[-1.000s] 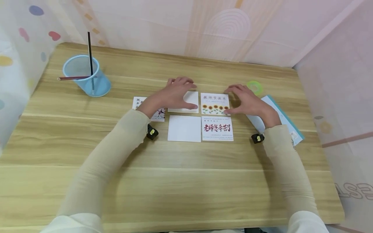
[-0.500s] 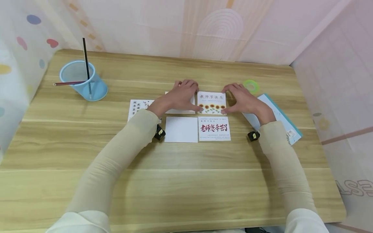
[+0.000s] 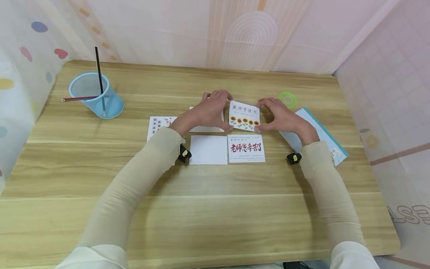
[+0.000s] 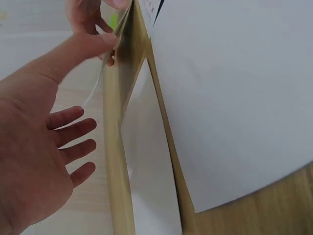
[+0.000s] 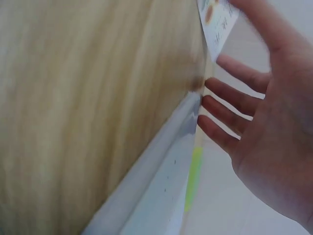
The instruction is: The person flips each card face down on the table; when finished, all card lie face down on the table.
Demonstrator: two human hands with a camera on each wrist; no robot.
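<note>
— Around? Blue mesh pen cup [image 3: 95, 95], green tape ring [image 3: 287, 99], red-lettered card [image 3: 246, 148] just below.

— Held? Sunflower card [image 3: 245, 115] tilted off the table [image 3: 208, 209], pinched between left hand [image 3: 209, 110] and right hand [image 3: 280, 116].

— Wrist views? Showed remaining fingers [image 4: 73, 147] spread.

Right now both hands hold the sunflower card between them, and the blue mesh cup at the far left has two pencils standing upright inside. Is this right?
Not quite. In the blue mesh cup only the dark pencil stands upright; the red pencil lies across its rim, as the head view shows. The left hand and right hand do hold the sunflower card between them.
</note>
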